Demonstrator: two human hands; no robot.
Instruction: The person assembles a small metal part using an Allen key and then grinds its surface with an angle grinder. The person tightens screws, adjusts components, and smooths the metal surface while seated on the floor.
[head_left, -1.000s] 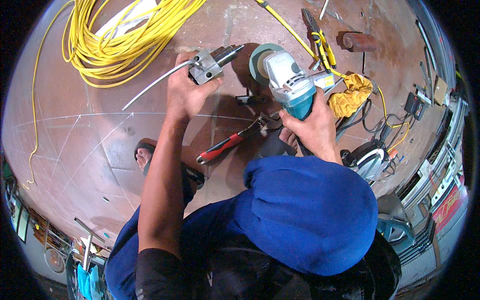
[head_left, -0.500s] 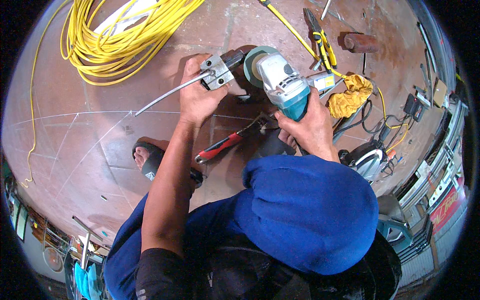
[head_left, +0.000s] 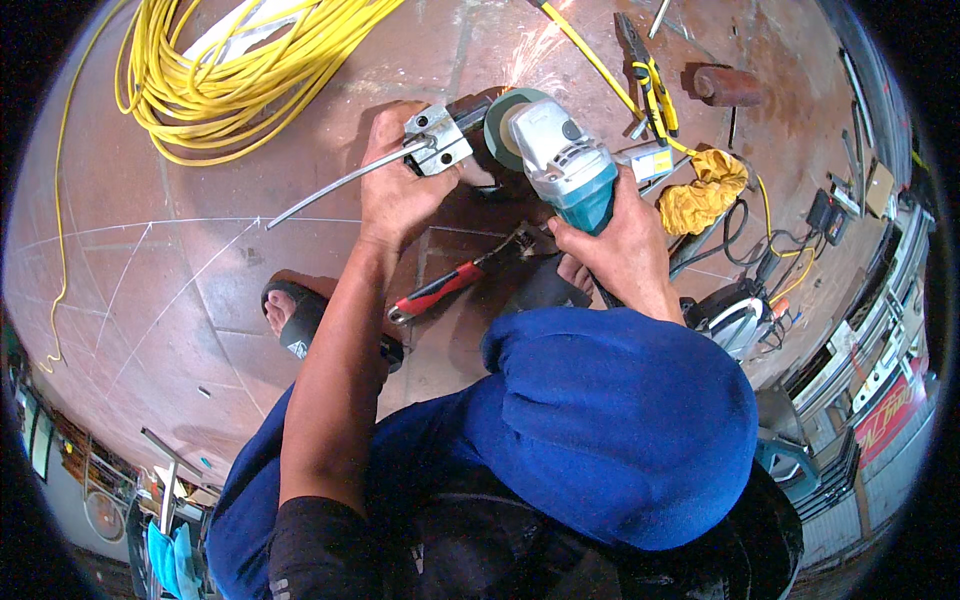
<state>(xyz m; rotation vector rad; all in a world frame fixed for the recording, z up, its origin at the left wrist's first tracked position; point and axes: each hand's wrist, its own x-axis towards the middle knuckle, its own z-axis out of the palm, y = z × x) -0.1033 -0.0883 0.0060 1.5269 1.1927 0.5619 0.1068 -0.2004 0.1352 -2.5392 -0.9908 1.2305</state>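
We see the left hand (head_left: pixel 402 195) curled round the near side of a silvery metal block (head_left: pixel 437 140), thumb along its right side, which likely steadies the piece while leaving its right end exposed. A dark part (head_left: pixel 472 110) juts from that end towards the grinding disc (head_left: pixel 497 138), and a pale rod (head_left: pixel 335 192) slants out of the block to the near left, well apart from the disc.

Our right hand (head_left: pixel 632 248) is wrapped firmly about the teal body of the angle grinder (head_left: pixel 570 165), with the disc facing the dark part. Sparks (head_left: pixel 535 52) spray to the far side, so we judge the disc and the part to be in contact; the grinder seems angled to throw them away from us.

Both pieces are held above the floor (head_left: pixel 250 270), probably so that we can adjust the angle freely. The red-handled tool (head_left: pixel 440 290) lies nearer, between the feet, within easy reach. To the right, the yellow-and-black pliers (head_left: pixel 652 95) and crumpled yellow cloth (head_left: pixel 704 190) sit beyond the grinder, while the yellow cable coil (head_left: pixel 215 115) lies far left, apart from the sparks
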